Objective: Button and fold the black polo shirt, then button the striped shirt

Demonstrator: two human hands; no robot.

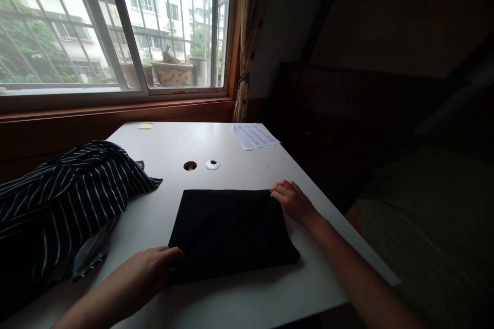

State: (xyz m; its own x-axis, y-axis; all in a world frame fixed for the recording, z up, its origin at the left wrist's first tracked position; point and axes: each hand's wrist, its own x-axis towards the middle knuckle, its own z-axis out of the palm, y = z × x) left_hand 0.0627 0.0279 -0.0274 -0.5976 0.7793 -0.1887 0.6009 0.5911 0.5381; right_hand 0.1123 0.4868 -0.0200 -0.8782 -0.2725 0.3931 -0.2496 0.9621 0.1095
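Note:
A folded black cloth garment (233,229) lies flat on the white table (170,144), roughly rectangular; its exact kind does not show. At the garment's left edge, near the front, my left hand (156,267) is closed, thumb and fingers gripping the fabric. My right hand (291,199) pinches the far right corner. To the left, a heap of dark striped cloth (88,180) with thin white stripes spreads over the table's edge, apart from the black garment.
Some printed papers (254,136) lie at the far right corner, a yellow sticky note (145,126) at the far left. A round cable hole (190,166) and its loose-looking cap (212,165) sit mid-table. Behind are a barred window (165,25) and a tied curtain (244,82).

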